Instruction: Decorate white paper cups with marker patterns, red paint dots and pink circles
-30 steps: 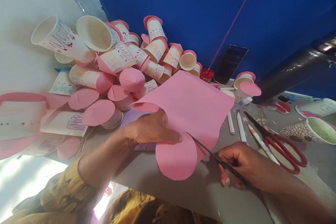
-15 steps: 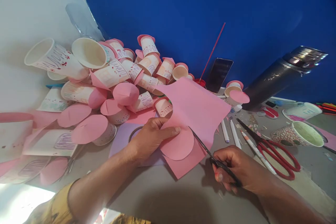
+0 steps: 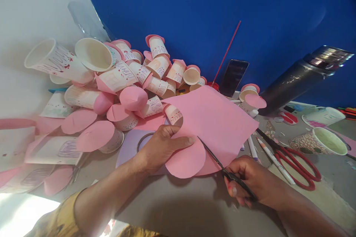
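My left hand [image 3: 160, 146] pinches a pink paper sheet [image 3: 217, 120] just above a round flap [image 3: 185, 161] partly cut out of it. My right hand [image 3: 251, 181] is closed round the handles of thin black scissors [image 3: 219, 163], whose blades run up into the cut between the flap and the rest of the sheet. The sheet is held a little above the grey table [image 3: 180, 207]. A lilac sheet [image 3: 130, 148] with a drawn circle lies under my left hand.
A heap of decorated paper cups [image 3: 125, 77] with pink discs fills the left and back. Red-handled scissors [image 3: 294, 161], white markers [image 3: 274, 159], a patterned cup [image 3: 317, 142], a phone [image 3: 233, 77] and a steel flask [image 3: 303, 77] lie to the right, against a blue wall.
The pink sheet has turned and swung right over the markers. The scissors have cut further round the round flap, which now hangs lower left. Both hands stayed roughly in place.
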The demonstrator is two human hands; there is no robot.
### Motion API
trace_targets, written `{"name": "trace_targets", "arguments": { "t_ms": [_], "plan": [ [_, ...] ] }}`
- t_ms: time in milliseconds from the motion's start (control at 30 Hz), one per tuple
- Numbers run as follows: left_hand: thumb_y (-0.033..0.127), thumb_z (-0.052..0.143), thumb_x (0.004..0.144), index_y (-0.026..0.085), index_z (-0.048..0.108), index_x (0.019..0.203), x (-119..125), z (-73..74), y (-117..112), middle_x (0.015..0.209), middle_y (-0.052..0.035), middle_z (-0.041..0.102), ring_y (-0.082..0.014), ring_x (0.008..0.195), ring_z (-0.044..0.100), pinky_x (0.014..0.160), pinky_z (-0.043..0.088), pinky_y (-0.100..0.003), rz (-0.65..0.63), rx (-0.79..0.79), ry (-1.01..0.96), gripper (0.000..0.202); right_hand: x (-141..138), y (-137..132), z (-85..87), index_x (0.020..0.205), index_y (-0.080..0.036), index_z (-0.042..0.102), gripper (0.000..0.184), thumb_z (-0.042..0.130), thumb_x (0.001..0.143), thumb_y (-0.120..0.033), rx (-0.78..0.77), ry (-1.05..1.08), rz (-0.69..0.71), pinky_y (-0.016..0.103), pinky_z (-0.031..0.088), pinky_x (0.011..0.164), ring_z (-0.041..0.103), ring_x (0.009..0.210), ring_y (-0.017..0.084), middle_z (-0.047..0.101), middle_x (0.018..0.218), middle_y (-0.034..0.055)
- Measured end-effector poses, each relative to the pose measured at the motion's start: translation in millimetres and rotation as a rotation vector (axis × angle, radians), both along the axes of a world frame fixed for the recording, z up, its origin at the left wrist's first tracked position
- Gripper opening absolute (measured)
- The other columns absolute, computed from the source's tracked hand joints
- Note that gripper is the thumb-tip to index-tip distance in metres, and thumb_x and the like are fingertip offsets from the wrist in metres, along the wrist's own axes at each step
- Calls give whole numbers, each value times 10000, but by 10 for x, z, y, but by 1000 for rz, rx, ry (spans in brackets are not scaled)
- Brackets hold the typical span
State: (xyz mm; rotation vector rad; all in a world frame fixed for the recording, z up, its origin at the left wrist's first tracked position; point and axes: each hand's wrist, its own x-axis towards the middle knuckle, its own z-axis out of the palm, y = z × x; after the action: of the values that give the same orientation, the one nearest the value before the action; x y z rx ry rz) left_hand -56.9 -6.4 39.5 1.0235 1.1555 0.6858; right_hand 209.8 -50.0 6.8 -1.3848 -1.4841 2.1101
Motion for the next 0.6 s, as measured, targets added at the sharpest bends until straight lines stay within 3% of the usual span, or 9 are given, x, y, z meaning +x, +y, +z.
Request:
{"name": "trace_targets", "arguments": {
  "t_ms": [200, 367, 600],
  "plan": [
    [507, 787, 739, 178, 705, 696, -14, 17, 19, 675, -27, 680, -184, 607, 596, 523, 407, -287, -18, 85, 133, 341, -80, -6, 101, 627, -168, 607, 636, 799, 668, -773, 2, -32, 0, 225, 324, 476, 431, 449, 76, 613, 520, 4],
    [485, 750, 748, 204, 587, 575, -27, -4, 34, 587, 24, 535, -134, 547, 461, 487, 300, -264, -24, 207, 298, 369, -96, 1, 137, 619, -172, 631, 589, 787, 703, -733, 63, -60, 5, 253, 402, 586, 521, 535, 120, 643, 538, 23],
    [490, 770, 762, 186, 716, 747, -28, 28, 5, 760, -33, 727, -195, 663, 632, 561, 428, -288, -20, 127, 141, 309, -91, -1, 120, 639, -167, 643, 537, 828, 669, -670, 45, -95, 1, 238, 340, 535, 484, 514, 114, 580, 511, -10]
  ]
}}
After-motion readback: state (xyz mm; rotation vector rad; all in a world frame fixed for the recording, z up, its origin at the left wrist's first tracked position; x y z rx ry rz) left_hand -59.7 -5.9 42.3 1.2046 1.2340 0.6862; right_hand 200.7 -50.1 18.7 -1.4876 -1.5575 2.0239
